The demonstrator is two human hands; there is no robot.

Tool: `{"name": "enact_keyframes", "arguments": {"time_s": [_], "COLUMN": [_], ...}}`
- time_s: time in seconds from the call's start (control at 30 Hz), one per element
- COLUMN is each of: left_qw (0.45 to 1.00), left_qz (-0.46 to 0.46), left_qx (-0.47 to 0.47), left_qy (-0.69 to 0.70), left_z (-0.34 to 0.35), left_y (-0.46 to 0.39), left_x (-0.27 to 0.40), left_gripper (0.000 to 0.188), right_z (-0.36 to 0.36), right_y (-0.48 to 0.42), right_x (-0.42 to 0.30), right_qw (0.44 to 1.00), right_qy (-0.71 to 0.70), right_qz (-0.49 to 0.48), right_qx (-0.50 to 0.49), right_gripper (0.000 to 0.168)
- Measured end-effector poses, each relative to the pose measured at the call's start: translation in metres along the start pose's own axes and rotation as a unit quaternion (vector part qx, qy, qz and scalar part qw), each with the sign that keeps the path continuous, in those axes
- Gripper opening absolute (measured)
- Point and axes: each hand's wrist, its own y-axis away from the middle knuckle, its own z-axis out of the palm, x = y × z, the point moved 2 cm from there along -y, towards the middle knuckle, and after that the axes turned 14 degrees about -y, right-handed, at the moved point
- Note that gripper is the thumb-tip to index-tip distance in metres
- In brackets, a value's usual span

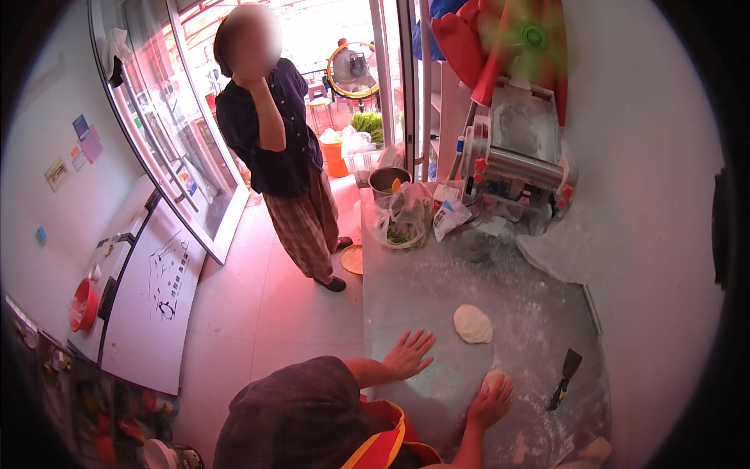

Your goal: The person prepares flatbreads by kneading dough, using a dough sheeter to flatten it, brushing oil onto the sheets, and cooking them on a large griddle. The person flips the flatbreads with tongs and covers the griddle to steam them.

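My left hand (pixel 409 354) lies palm down with its fingers spread near the left edge of the floured metal table (pixel 422 293), holding nothing. To its right, my right hand (pixel 493 397) rests over a small lump of dough (pixel 496 379), fingers on top and partly hiding it. A flattened oval piece of dough (pixel 473 324) lies just beyond both hands. A scraper with a black blade and a dark handle (pixel 565 379) lies to the right of my right hand. More dough (pixel 596 450) shows at the lower right table edge.
A dough roller machine (pixel 521 158) stands at the table's far right, below a blurred green fan (pixel 532 36). A metal pot (pixel 389 179), a plastic bag with greens (pixel 401 231) and a packet (pixel 451 218) sit at the far end. Another person (pixel 281 135) stands beyond the table's left side.
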Motion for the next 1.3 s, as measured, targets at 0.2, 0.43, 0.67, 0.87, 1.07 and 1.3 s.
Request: {"name": "enact_keyframes", "arguments": {"time_s": [0.2, 0.43, 0.67, 0.87, 1.07, 1.3], "left_qw": [1.0, 1.0, 1.0, 1.0, 1.0, 1.0], "left_qz": [-0.004, 0.0, -0.001, -0.003, -0.002, -0.003], "left_qx": [-0.003, -0.007, -0.003, -0.002, -0.014, -0.01], "left_qy": [0.003, -0.005, -0.005, -0.003, -0.003, -0.002], "left_z": [0.002, -0.006, 0.003, 0.001, 0.006, 0.005], "left_y": [0.002, -0.001, 0.001, 0.001, 0.002, 0.001], "left_x": [-0.001, -0.001, -0.002, -0.002, -0.002, -0.001], "left_gripper": [0.057, 0.058, 0.058, 0.058, 0.058, 0.058], "right_z": [-0.008, -0.001, 0.002, 0.002, -0.004, -0.007], "right_y": [-0.003, -0.002, 0.001, 0.001, 0.002, 0.0], "right_x": [-0.009, -0.003, 0.0, 0.0, -0.002, -0.005], "right_qw": [0.999, 1.0, 1.0, 1.0, 0.999, 0.998], "right_qy": [0.013, -0.009, -0.026, -0.024, -0.039, -0.044], "right_qz": [0.019, 0.0, 0.006, 0.004, 0.011, 0.027], "right_qx": [-0.027, -0.008, 0.006, 0.003, -0.004, -0.02], "right_gripper": [0.046, 0.048, 0.052, 0.05, 0.048, 0.049]}}
